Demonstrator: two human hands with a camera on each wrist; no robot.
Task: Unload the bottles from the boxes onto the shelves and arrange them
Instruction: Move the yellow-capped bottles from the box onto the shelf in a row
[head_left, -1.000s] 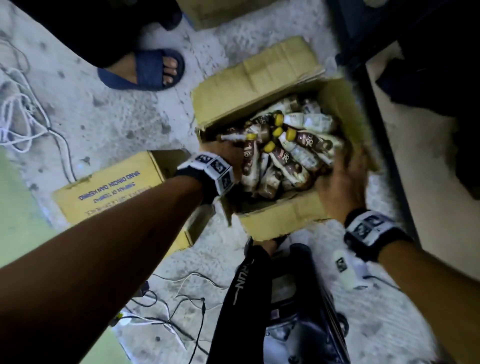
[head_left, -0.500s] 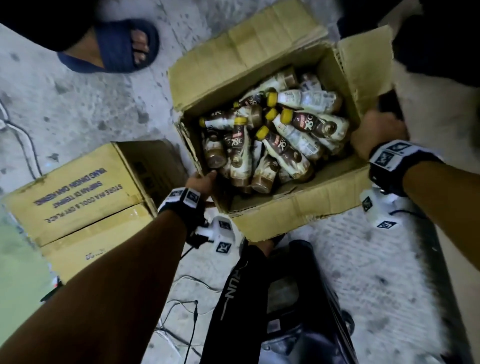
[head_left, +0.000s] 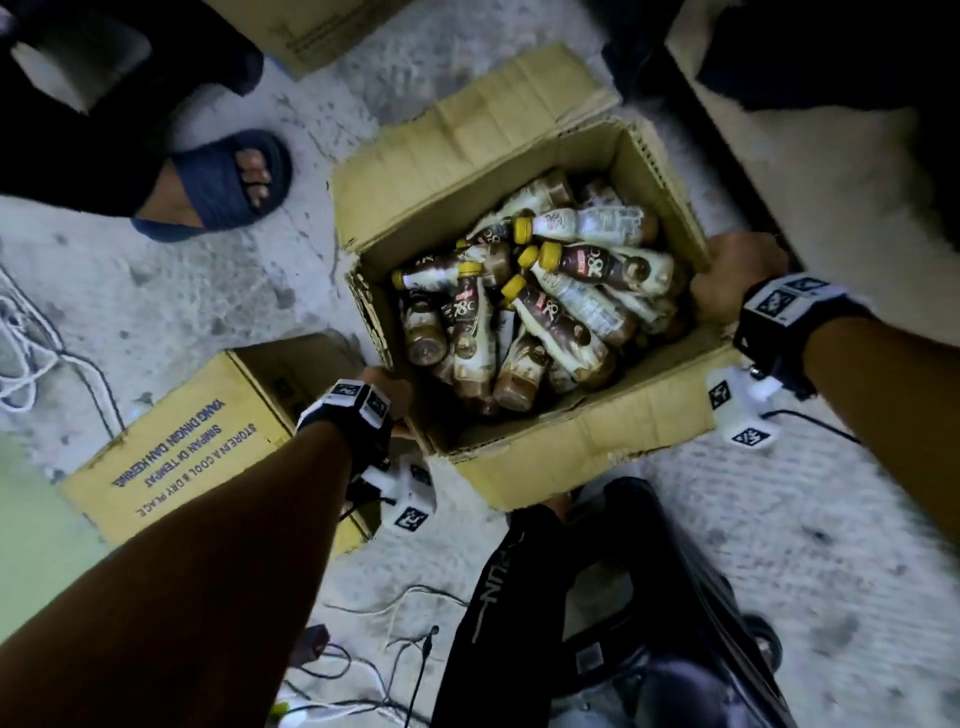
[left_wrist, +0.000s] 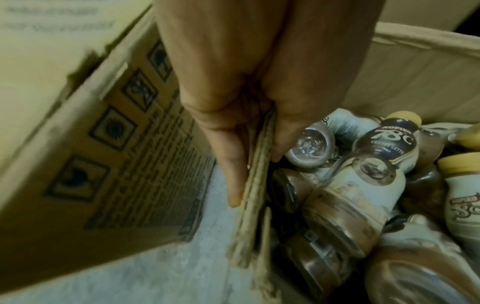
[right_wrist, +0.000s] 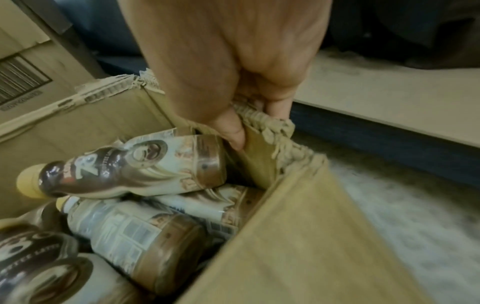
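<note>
An open cardboard box (head_left: 576, 447) sits on the concrete floor, filled with several brown-and-cream coffee bottles (head_left: 561, 322) with yellow caps, lying jumbled. My left hand (head_left: 387, 392) pinches the box's left wall (left_wrist: 257, 174), thumb inside and fingers outside. My right hand (head_left: 737, 275) grips the torn right rim (right_wrist: 270, 125) of the box, thumb inside next to a bottle (right_wrist: 135, 168). Neither hand holds a bottle.
A second printed cardboard box (head_left: 171, 441) lies on its side to the left. A foot in a blue sandal (head_left: 228, 187) stands at the upper left. Cables (head_left: 31, 332) trail on the floor. A low shelf board (right_wrist: 389, 98) runs along the right.
Both hands came out of the bottle pile and took hold of the box's opposite walls. The box has shifted on the floor, nearer the shelf on the right.
</note>
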